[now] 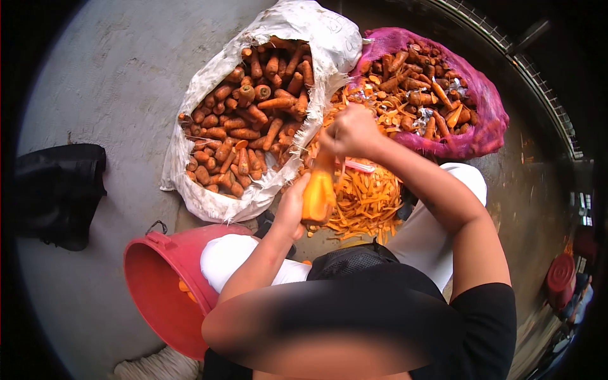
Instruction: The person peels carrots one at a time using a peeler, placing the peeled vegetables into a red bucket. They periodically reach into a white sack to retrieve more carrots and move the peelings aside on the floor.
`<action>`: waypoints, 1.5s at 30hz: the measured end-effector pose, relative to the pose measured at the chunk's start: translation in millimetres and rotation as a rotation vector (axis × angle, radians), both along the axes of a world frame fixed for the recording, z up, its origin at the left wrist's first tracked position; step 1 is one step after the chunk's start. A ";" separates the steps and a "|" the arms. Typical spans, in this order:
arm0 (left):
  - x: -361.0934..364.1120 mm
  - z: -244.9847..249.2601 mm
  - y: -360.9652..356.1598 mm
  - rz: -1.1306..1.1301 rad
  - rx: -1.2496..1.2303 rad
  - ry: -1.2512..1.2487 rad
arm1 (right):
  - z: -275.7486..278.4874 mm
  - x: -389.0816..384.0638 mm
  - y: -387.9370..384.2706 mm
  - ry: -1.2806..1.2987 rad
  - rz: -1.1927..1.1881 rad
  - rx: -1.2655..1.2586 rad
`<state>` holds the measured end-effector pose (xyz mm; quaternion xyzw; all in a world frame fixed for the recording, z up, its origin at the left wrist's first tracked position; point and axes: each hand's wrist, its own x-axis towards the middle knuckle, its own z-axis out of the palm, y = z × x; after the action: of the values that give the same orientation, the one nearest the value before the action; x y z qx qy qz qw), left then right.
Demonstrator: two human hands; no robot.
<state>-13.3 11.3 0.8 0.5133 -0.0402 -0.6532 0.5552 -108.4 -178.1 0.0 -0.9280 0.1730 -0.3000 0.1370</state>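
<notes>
Carrot [318, 201]: bared bright orange, raised over the peelings [370, 206] between the person's knees; turning it a little between strokes should strip it evenly.
Left hand [292, 208]: fingers wrapped around the carrot; a firm hold with the thumb clear of each stroke seems wise.
Right hand [354, 131]: clenched near the carrot's far end, blurred; I cannot tell what it grips. Light, steady strokes likely waste least.
White sack [323, 28]: beyond, holding unpeeled carrots [240, 123].
Purple net bag [491, 117]: right of the sack, holding carrots and scraps.
Red bucket [187, 244]: leaning beside the left leg, orange pieces inside.
</notes>
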 end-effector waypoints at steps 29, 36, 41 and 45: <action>3.7 -2.7 -11.7 0.136 0.002 0.327 | 10.1 -2.9 41.0 -0.076 0.269 0.135; 4.0 7.0 5.6 -0.055 -0.014 0.172 | -10.2 1.6 3.5 -0.113 0.050 0.174; 6.3 23.4 10.1 -0.175 -0.111 0.206 | -32.1 -17.1 -67.7 0.396 -0.431 0.136; 12.4 23.7 8.4 -0.093 -0.184 0.274 | -31.9 -14.1 -69.1 0.300 -0.660 0.258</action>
<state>-0.9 19.7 24.5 0.3642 -0.0476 -0.7355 0.5693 -122.5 -247.2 -31.9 -0.8311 0.5170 -0.1649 0.1218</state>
